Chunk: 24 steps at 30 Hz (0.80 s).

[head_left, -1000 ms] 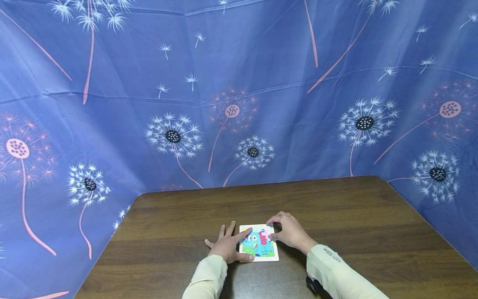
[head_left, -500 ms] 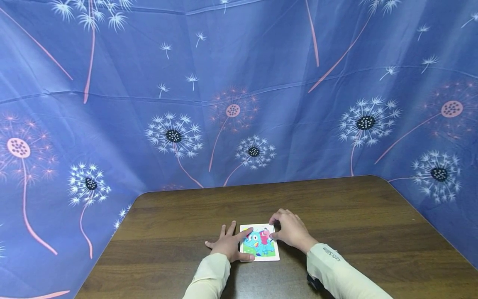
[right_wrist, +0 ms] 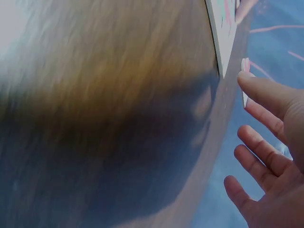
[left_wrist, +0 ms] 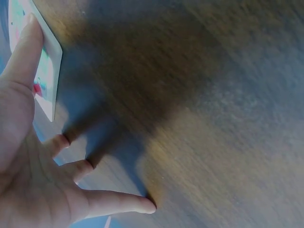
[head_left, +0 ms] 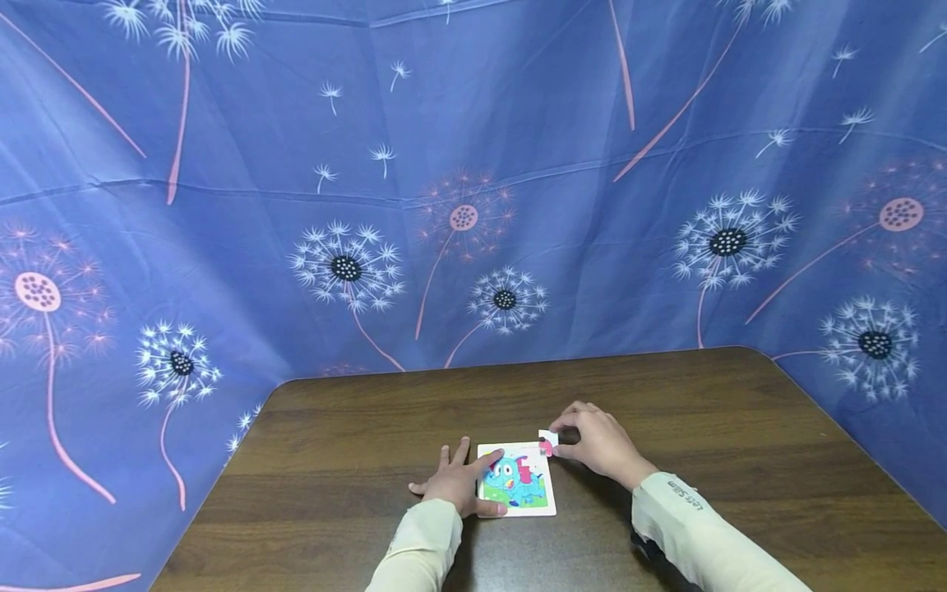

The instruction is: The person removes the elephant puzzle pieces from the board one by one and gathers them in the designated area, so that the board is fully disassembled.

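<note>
A square jigsaw puzzle (head_left: pixel 533 513) with a white border and a blue cartoon elephant lies flat on the table. My left hand (head_left: pixel 450 485) spans its left side, fingers spread, thumb and index finger resting on it and the others on the wood. In the left wrist view, the thumb (left_wrist: pixel 24 57) lies straight over the border. At the top right corner, my right hand (head_left: pixel 602 444) pinches a small white and pink puzzle piece (head_left: pixel 547 444) between thumb and index finger. The right wrist view has the piece (right_wrist: pixel 244 66) raised beside the puzzle's corner, other fingers loosely bent.
The brown wooden table (head_left: pixel 355 436) extends round the puzzle on all sides. A blue cloth (head_left: pixel 577 205) with a dandelion print hangs behind and beside it. Pale sleeves cover both arms, and a dark device (head_left: pixel 645 547) sits under the right one.
My right hand has lifted the pinched piece out of the puzzle's upper right corner and moved away, up and to the right. The left hand stays on the puzzle.
</note>
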{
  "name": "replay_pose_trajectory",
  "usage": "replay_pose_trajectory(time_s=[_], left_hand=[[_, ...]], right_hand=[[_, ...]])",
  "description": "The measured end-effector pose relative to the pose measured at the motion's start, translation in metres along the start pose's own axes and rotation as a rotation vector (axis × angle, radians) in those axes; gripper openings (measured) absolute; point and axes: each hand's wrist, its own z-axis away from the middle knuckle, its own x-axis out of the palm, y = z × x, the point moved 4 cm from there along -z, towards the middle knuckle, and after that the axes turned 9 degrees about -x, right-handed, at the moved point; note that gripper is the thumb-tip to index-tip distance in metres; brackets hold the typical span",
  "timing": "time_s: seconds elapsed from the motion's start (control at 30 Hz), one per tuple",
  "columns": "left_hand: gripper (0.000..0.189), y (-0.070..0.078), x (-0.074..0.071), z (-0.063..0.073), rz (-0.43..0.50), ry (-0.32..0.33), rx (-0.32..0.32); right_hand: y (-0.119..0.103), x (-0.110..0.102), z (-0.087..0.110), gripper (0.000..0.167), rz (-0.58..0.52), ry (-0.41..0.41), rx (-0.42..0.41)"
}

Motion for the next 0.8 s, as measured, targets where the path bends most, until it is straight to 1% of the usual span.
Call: replay_pose_trajectory(time_s=[0.2,0.33,0.47,0.63,0.8], left_hand=[[0.085,-0.001,0.002,-0.003,0.010,-0.004,-0.001],[0.085,-0.001,0.003,-0.005,0.002,0.008,-0.001],[0.085,0.000,0.002,-0.004,0.003,0.018,-0.005],[0.085,-0.001,0.001,-0.003,0.019,0.016,-0.005],[0.085,-0.002,0.004,-0.004,0.025,0.017,-0.008]], right_hand=[[0.017,-0.007,0.004,0.026,-0.011,-0.029,0.015],[0.024,-0.009,0.006,0.026,-0.025,-0.029,-0.005],[0.028,-0.011,0.007,0.027,-0.022,-0.031,-0.025],[0.032,-0.008,0.006,0.027,-0.025,-0.064,0.000],[0.034,-0.004,0.004,0.026,-0.024,-0.090,0.015]])
